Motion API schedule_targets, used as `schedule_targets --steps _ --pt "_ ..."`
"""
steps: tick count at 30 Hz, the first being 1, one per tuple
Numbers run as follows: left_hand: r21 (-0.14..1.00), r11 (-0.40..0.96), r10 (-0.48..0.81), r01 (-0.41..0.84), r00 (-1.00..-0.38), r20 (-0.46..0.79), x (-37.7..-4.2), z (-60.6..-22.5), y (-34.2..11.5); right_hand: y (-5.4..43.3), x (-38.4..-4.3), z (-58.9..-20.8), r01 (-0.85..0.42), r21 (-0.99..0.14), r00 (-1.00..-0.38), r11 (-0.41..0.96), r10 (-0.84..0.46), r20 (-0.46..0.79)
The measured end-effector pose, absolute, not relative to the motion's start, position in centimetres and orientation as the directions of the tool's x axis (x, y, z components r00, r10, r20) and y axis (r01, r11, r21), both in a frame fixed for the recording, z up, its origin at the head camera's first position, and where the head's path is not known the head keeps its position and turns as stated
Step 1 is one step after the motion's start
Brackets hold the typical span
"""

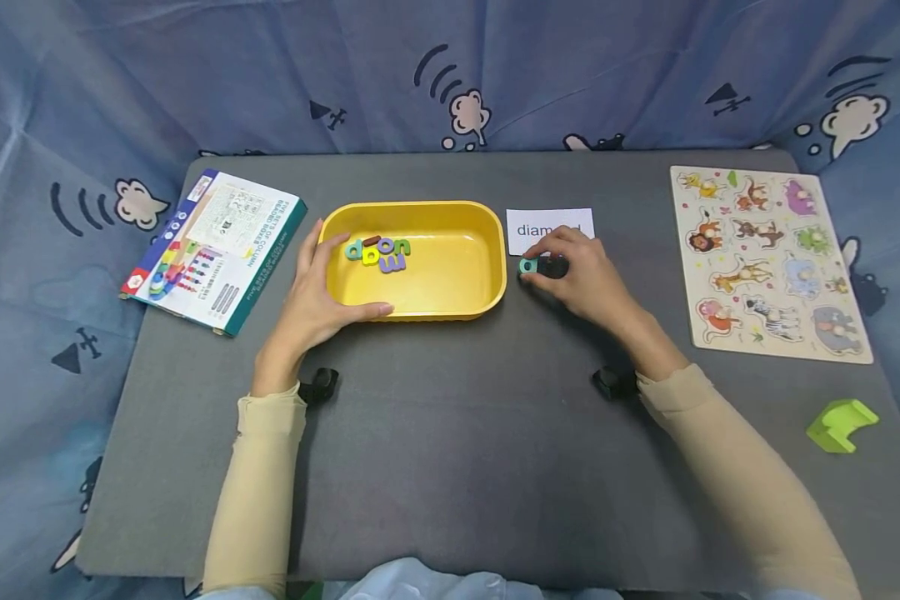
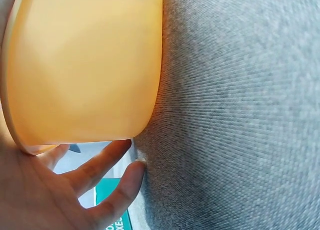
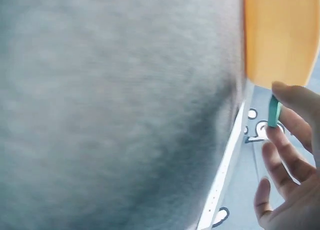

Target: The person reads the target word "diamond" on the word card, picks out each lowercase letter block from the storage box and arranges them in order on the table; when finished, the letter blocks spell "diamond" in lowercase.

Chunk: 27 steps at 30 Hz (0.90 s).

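My left hand [image 1: 317, 293] holds the left end of a yellow plastic tray [image 1: 450, 313], thumb along its front side and fingers spread about the left rim. Inside, toward the left, lie several small coloured letters, among them a purple m [image 1: 392, 263] and a green n [image 1: 402, 247]. To the right of the tray my right hand [image 1: 581, 275] pinches a small teal letter [image 3: 274, 111] between thumb and fingertips. Just behind that hand lies a white word card [image 1: 549, 220], its printed word partly covered by the fingers; "diam" and a final "d" show.
A boxed bead set [image 1: 213, 250] lies at the left back of the grey table [image 1: 450, 467]. On the right are a wooden animal puzzle board [image 1: 768, 262] and a green curved block [image 1: 842, 427]. A patterned blue cloth [image 1: 390, 75] hangs around the back and sides.
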<state>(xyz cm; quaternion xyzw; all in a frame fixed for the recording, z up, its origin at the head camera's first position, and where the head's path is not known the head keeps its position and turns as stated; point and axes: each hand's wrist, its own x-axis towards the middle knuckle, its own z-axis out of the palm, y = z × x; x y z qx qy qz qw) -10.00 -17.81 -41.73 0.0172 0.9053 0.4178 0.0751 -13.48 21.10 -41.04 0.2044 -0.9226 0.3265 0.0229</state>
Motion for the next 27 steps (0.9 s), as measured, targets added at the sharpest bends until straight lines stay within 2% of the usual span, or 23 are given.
schedule_targets --steps 8,13,22,27 --pt "0.765 0.643 0.091 -0.033 -0.989 -0.118 -10.0 -41.6 -17.9 21.2 -13.2 -42.0 -0.327 -0.6 -0.922 0.73 -0.386 0.033" --pt "0.765 0.643 0.093 -0.03 -0.989 -0.117 -10.0 -41.6 -17.9 21.0 -13.2 -42.0 -0.308 -0.607 -0.92 0.732 -0.392 -0.005" --pt "0.764 0.645 0.1 -0.026 -0.988 -0.118 -10.0 -41.7 -17.9 21.0 -13.4 -41.3 -0.305 -0.611 -0.919 0.731 -0.395 -0.014" --pt "0.762 0.647 0.098 -0.027 -0.988 -0.118 -10.0 -41.6 -17.8 20.6 -14.0 -39.6 -0.316 -0.63 -0.93 0.71 -0.362 0.059"
